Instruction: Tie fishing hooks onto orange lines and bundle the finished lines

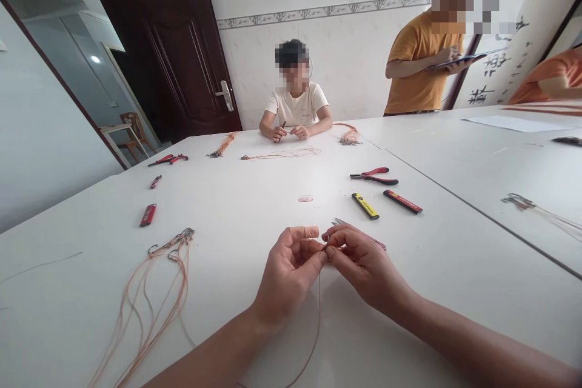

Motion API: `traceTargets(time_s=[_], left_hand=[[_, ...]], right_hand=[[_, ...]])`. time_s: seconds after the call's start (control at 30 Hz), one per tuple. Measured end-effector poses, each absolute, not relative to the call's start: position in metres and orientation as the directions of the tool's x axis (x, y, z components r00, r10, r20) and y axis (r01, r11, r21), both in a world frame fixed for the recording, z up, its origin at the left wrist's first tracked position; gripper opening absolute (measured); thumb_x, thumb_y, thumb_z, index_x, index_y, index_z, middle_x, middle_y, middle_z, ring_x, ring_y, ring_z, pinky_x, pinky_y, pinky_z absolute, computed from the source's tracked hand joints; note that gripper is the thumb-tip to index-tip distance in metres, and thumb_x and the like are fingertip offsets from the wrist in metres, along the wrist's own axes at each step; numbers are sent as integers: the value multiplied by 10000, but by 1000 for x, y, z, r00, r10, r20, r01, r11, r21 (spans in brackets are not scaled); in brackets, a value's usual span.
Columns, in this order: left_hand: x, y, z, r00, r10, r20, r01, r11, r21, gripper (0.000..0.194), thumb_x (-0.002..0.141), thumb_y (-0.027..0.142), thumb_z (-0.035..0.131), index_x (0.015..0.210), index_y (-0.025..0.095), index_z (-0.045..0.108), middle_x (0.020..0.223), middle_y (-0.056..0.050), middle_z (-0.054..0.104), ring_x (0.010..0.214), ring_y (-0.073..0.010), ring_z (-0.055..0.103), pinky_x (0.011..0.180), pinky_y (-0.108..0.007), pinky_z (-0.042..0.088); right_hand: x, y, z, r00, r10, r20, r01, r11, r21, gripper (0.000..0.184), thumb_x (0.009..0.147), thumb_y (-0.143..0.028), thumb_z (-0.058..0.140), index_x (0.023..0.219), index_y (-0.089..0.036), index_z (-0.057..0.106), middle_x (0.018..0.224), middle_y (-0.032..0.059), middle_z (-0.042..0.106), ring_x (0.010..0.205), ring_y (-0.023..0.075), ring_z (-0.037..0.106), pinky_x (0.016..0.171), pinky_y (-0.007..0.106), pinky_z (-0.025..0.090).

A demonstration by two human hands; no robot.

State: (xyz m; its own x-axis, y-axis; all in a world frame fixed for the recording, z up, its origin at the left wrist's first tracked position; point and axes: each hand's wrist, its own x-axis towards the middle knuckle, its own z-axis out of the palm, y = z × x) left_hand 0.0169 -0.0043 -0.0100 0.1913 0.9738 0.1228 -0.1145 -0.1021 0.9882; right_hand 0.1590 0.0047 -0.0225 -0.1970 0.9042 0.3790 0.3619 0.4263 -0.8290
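My left hand (291, 267) and my right hand (361, 260) meet over the white table (254, 212), fingertips pinched together on a small dark piece at the end of a thin orange cord (317, 315). The cord hangs down toward me between my wrists. A tan bandage wraps a fingertip of my left hand. A small metal tool (340, 222) pokes out behind my right hand; I cannot tell whether that hand holds it.
A bundle of orange cords with hooks (168, 254) lies at my left. Red pliers (375, 177), a yellow lighter (365, 205) and a red lighter (402, 201) lie ahead right. Another red lighter (148, 214) lies left. One person sits opposite; another stands at right.
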Motion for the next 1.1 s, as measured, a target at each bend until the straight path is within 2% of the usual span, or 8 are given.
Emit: traceTargets(time_s=[0.3, 0.5, 0.67, 0.77, 0.83, 0.9, 0.97, 1.1], left_hand=[[14, -5, -5, 109, 992, 68, -75, -60, 995, 299, 768, 221, 559, 1031, 253, 422, 744, 41, 552, 715, -73, 507, 700, -213, 408], [9, -2, -1, 52, 997, 52, -83, -47, 995, 287, 765, 245, 560, 1024, 254, 437, 740, 40, 536, 702, -75, 485, 687, -219, 403], [9, -2, 0, 71, 997, 35, -96, -28, 995, 280, 768, 255, 553, 1026, 247, 444, 735, 29, 549, 702, -85, 498, 665, -226, 404], [10, -2, 0, 75, 997, 29, -108, -21, 994, 272, 764, 258, 557, 1016, 237, 454, 745, 21, 558, 698, -87, 504, 665, -231, 403], [9, -1, 1, 63, 998, 23, -105, -16, 994, 276, 754, 273, 569, 1006, 232, 463, 750, 18, 561, 699, -91, 509, 669, -238, 405], [9, 0, 1, 44, 999, 21, -94, -17, 995, 278, 745, 290, 580, 994, 231, 472, 746, 18, 562, 698, -97, 516, 670, -246, 407], [8, 1, 1, 24, 999, 21, -85, -19, 996, 281, 738, 306, 587, 986, 234, 477, 745, 18, 565, 699, -103, 527, 670, -254, 410], [7, 2, 1, 7, 1000, -4, -98, 4, 995, 312, 712, 330, 616, 978, 240, 482, 753, 16, 586, 705, -107, 543, 686, -264, 414]], right_hand=[[173, 15, -20, -263, 861, 436, 464, 509, -725, 123, 825, -217, 426, 764, -193, 530, 908, 33, 569, 722, 115, 533, 587, 232, 452], [190, 27, -26, -566, 755, 331, 659, 656, -369, 256, 774, -274, 547, 1024, -222, 548, 1000, 60, 595, 939, 227, 504, 778, 382, 419], [186, 27, -30, -599, 752, 274, 712, 657, -248, 164, 828, -197, 447, 935, -201, 573, 771, 48, 613, 742, 189, 533, 712, 381, 412], [183, 26, -26, -567, 766, 303, 689, 643, -334, 175, 832, -231, 425, 908, -192, 577, 733, 52, 594, 702, 185, 518, 639, 350, 417], [183, 24, -22, -478, 822, 310, 630, 567, -531, 189, 828, -283, 429, 922, -202, 572, 755, 48, 588, 704, 177, 520, 628, 335, 427], [182, 21, -17, -364, 904, 223, 454, 381, -806, 226, 833, -327, 408, 946, -203, 560, 803, 50, 584, 725, 168, 535, 631, 319, 449], [183, 19, -14, -304, 951, 64, 169, 120, -978, 269, 844, -340, 370, 977, -189, 549, 879, 69, 577, 768, 170, 548, 626, 303, 470], [184, 15, -13, -308, 940, -144, -152, -198, -968, 328, 833, -399, 385, 930, -149, 573, 869, 95, 571, 671, 141, 515, 550, 261, 438]])
